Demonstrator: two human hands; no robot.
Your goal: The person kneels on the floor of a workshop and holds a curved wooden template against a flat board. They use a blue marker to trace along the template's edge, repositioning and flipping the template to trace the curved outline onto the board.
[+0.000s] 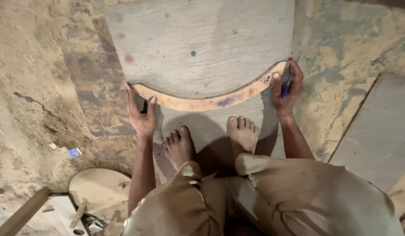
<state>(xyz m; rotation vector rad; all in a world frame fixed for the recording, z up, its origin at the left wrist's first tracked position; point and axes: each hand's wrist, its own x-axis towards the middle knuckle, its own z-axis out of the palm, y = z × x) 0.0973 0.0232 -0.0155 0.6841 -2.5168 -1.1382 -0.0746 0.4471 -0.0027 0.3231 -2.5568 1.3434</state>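
Left hand (141, 114) had fingers spread, thumb and index straddling the left tip of the curved wooden template (206, 99), pinning it flat. Right hand (288, 89) pinched a blue pen (288, 84) between fingers and thumb at the template's right tip, tip on the edge, apparently for tracing. Template lay across the grey plywood sheet (198, 39); both bare feet (209, 137) stood on the sheet just behind, weighting it.

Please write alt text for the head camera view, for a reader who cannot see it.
Seen from above, a squatting person presses a curved wooden template onto a grey board on the floor: the left hand holds its left end, and the right hand holds a blue pen at its right end. Both bare feet rest on the board.
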